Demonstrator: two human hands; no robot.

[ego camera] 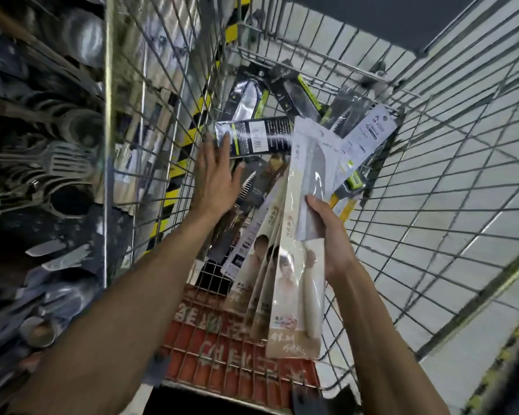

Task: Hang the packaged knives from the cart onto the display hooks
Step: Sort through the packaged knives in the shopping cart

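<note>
Even light is brightening the pale floor [468, 187]; utensils [63, 160] at left are sitting dim and blurred; wide-angle distortion is bending the cart [108, 115] at the edges.

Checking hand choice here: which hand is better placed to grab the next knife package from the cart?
Left. The left hand is open, empty and right at the black knife package; the right hand grips a fan of beige knife packages.
</note>
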